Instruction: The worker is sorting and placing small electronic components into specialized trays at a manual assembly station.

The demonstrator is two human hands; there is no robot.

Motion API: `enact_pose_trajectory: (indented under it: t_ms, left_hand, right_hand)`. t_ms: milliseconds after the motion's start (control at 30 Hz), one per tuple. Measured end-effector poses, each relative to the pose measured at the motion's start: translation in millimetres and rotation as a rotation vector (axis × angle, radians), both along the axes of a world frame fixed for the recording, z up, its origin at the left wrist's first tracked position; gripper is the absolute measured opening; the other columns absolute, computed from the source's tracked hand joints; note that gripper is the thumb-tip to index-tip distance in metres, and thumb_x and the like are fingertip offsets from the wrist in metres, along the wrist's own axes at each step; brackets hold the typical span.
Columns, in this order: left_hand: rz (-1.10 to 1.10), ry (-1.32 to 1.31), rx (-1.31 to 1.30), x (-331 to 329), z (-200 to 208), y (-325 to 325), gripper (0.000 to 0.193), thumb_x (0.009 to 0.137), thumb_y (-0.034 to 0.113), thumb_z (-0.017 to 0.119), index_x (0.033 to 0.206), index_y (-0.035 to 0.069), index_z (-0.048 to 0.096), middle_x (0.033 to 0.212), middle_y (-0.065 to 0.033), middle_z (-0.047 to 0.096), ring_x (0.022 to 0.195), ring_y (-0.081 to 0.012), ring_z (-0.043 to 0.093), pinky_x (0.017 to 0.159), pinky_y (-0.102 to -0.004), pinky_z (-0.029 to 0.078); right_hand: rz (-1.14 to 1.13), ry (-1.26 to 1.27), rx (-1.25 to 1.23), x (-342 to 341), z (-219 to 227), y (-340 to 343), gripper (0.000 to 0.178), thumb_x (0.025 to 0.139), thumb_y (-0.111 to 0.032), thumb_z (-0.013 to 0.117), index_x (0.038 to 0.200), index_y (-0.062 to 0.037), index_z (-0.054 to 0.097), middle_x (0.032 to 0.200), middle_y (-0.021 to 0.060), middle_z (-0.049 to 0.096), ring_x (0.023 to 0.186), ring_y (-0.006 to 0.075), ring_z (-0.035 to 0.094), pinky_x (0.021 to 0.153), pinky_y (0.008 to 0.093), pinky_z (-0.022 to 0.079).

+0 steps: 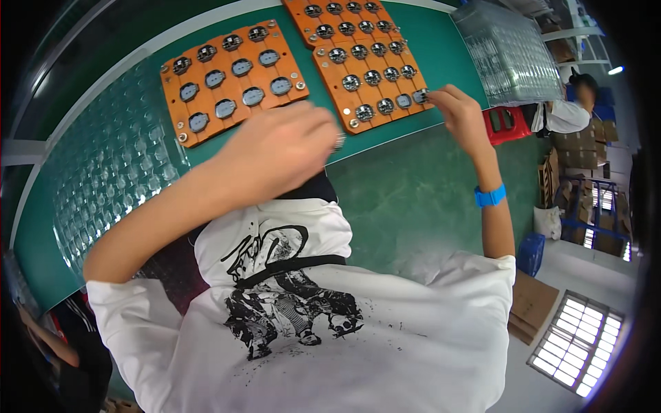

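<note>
My left hand (292, 144) is closed above the table's near edge, in front of the left orange fixture plate (219, 60). A bit of a ridged silver thing (339, 142) shows past its curled fingers; the rest is hidden. My right hand (460, 115) pinches at a small round part (421, 96) in the near right corner socket of the right orange fixture plate (377, 95). Beside that part sits a plain grey disc (403, 101). Other sockets there hold round circuit boards (364, 112). In the left plate lie grey round pieces (225, 108), with darker round parts along its far row.
Another orange plate (336, 18) with round boards adjoins the right one at its far side. Clear blister trays (113, 162) lie at the left; more are stacked (508, 55) at the right. A red plastic stool (507, 124) stands beyond the table. Other people are at both sides.
</note>
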State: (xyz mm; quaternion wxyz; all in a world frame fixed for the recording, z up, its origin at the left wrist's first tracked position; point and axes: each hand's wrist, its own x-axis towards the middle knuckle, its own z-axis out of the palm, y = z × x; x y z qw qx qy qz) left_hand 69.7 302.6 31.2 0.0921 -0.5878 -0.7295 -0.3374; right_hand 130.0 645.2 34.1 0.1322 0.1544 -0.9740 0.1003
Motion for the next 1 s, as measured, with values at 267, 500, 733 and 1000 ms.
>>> enact_pose_trajectory:
  t_ms: [267, 500, 733, 1000]
  left_hand:
    - [0.092, -0.06, 0.091, -14.7, -27.7, 136.6, 0.014, 0.076, 0.007, 0.061, 0.087, -0.002, 0.059, 0.081, -0.0132, 0.061, 0.078, -0.0282, 0.061, 0.059, -0.0393, 0.051]
    - [0.15, -0.09, -0.04, -13.0, -41.1, 173.1, 0.012, 0.073, 0.005, 0.064, 0.083, -0.003, 0.062, 0.084, -0.0157, 0.063, 0.081, -0.0301, 0.062, 0.062, -0.0398, 0.053]
    - [0.243, 0.003, -0.103, -9.9, -43.5, 185.7, 0.016, 0.075, 0.008, 0.061, 0.088, -0.002, 0.062, 0.084, -0.0151, 0.062, 0.085, -0.03, 0.061, 0.066, -0.0402, 0.054]
    - [0.236, 0.137, -0.285, -4.9, -33.6, 192.3, 0.016, 0.066, 0.005, 0.07, 0.081, -0.001, 0.067, 0.081, -0.0147, 0.06, 0.084, -0.0292, 0.058, 0.062, -0.0363, 0.053]
  right_hand:
    - [-0.005, -0.009, -0.013, -3.8, -20.0, 9.5, 0.029, 0.069, 0.016, 0.054, 0.091, -0.001, 0.063, 0.078, 0.0106, 0.057, 0.069, 0.0262, 0.059, 0.059, 0.0344, 0.046]
    - [-0.03, 0.052, -0.13, -3.9, -33.6, 14.5, 0.024, 0.068, 0.009, 0.06, 0.087, -0.0047, 0.065, 0.081, 0.0076, 0.057, 0.072, 0.0258, 0.061, 0.061, 0.0355, 0.048]
    - [-0.033, 0.02, -0.106, -3.5, -28.8, 10.7, 0.023, 0.068, 0.013, 0.057, 0.086, 0.0004, 0.061, 0.085, 0.0118, 0.056, 0.074, 0.0297, 0.058, 0.062, 0.0356, 0.046]
    - [-0.032, 0.048, -0.098, 0.0, -30.1, 11.3, 0.02, 0.07, 0.009, 0.06, 0.087, -0.0013, 0.062, 0.085, 0.0098, 0.057, 0.075, 0.0289, 0.059, 0.062, 0.0365, 0.047]
